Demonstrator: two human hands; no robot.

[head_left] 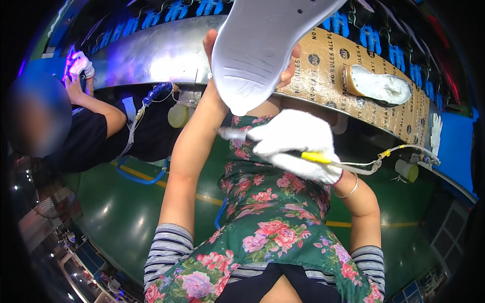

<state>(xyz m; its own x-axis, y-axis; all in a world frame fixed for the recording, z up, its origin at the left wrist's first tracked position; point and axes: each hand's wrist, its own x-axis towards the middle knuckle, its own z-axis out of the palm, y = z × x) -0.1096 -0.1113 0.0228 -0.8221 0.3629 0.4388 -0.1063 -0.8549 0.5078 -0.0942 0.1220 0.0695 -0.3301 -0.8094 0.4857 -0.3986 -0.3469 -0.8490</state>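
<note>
A shoe factory line: a curved conveyor (166,50) carries a shoe sole (379,85) past workers.

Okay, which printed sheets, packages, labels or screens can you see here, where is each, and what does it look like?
Printed cardboard sheet: flat brown liner with dark lettering and round marks, lying along the curved conveyor top right, under a white sole.
Cardboard further along: same brown print, continuing toward the right end.
No screens, labels or other packages can be made out.

shoe upper (380,85) – on cardboard-lined conveyor (323,76) | co-worker (91,131) – at left | green floor (116,212)
</note>
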